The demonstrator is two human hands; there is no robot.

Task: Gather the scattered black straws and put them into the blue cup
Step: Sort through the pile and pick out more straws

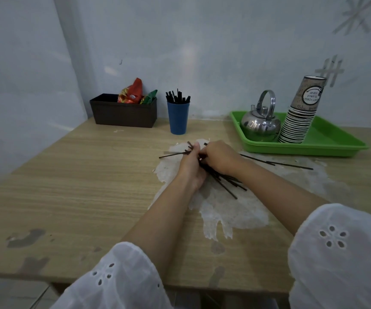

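Your forearms extended from white sleeves (122, 275) and met over the table (68, 186). Your left hand (190, 166) stood on its edge, fingers curled round a bundle of black straws (226, 182). Your right hand (219, 157), knuckles up, gripped the same bundle from the other side, touching the left. The bundle's near ends fanned out under your right wrist. Two loose straws (275, 162) lay on the table just right of your right hand. Beyond both hands, well apart, the blue cup (178, 118) stood upright with more straws in it.
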